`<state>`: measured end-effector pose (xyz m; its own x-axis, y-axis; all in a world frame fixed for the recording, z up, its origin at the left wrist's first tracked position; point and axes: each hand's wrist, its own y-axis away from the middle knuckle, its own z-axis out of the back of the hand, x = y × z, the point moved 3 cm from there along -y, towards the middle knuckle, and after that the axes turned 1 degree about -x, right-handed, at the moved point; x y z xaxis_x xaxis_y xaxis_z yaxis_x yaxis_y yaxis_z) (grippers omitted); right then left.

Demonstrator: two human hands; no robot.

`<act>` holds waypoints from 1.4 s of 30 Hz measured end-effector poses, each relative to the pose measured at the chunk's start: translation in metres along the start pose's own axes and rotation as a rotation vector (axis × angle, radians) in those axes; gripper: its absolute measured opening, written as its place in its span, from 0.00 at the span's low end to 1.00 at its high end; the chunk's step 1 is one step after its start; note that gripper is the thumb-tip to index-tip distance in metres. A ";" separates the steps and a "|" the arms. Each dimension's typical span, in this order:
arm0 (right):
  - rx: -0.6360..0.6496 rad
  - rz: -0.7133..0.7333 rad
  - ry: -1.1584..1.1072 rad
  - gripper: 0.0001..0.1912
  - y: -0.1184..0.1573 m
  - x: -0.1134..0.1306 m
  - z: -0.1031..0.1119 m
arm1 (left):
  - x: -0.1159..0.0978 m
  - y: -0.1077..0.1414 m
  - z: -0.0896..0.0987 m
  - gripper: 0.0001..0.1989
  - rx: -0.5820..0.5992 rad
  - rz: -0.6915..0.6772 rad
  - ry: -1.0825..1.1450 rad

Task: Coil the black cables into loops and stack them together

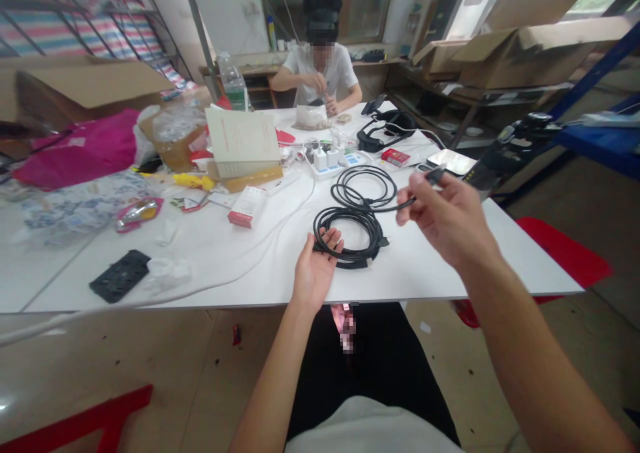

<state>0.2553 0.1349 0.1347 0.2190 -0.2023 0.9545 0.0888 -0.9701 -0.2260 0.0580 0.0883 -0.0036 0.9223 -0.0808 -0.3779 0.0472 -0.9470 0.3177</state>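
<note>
A coiled black cable (pixel 373 223) lies on the white table in front of me, with connectors at its lower right side. My left hand (pixel 320 266), palm up, has its loosely curled fingers around the left side of this coil. Just behind it, a second, looser loop of black cable (pixel 334 190) touches or overlaps the first. My right hand (pixel 443 210) is raised above the table's right side. Its thumb and fingers pinch the looped cable near one end, where a dark connector (pixel 437 174) shows above the fingers.
A power strip (pixel 333 163) with plugs, a red box (pixel 395 157) and a black headset (pixel 385 130) lie beyond the loops. A red-and-white box (pixel 249 206) and a black plastic tray (pixel 120 275) are leftward. A person (pixel 320 73) sits opposite, handling something small.
</note>
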 end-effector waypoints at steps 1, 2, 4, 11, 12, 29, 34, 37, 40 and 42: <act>0.002 0.040 -0.060 0.22 -0.008 0.017 -0.004 | 0.000 0.000 0.001 0.14 0.001 -0.003 -0.005; -0.002 0.079 -0.120 0.19 -0.015 0.035 -0.007 | 0.000 0.001 0.001 0.14 0.005 -0.006 -0.010; -0.045 0.124 -0.205 0.14 -0.026 0.068 -0.015 | -0.001 0.002 0.001 0.13 0.012 -0.012 -0.015; -0.100 0.227 -0.215 0.23 -0.030 0.124 -0.036 | -0.001 0.003 0.000 0.11 0.040 -0.021 -0.005; -0.082 0.226 -0.200 0.21 -0.029 0.120 -0.036 | -0.001 0.003 0.000 0.11 0.041 -0.019 -0.004; 0.091 0.115 0.863 0.48 0.017 -0.112 0.028 | 0.000 0.003 -0.002 0.06 0.039 -0.030 -0.047; 0.397 0.566 1.163 0.31 0.036 -0.115 0.006 | 0.000 0.004 -0.002 0.08 0.060 -0.057 -0.103; 0.570 0.658 1.163 0.28 0.041 -0.120 -0.004 | 0.000 0.005 -0.002 0.05 0.057 -0.051 -0.109; 0.571 0.664 1.190 0.23 0.038 -0.127 -0.003 | -0.004 0.007 -0.003 0.12 0.091 -0.075 -0.217; 0.569 0.667 1.197 0.22 0.035 -0.129 0.000 | -0.012 0.007 -0.006 0.16 0.117 -0.145 -0.400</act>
<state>0.2301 0.1275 0.0039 -0.5150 -0.8398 0.1718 0.7172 -0.5319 -0.4501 0.0494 0.0842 0.0083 0.6875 -0.0365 -0.7253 0.1004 -0.9844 0.1447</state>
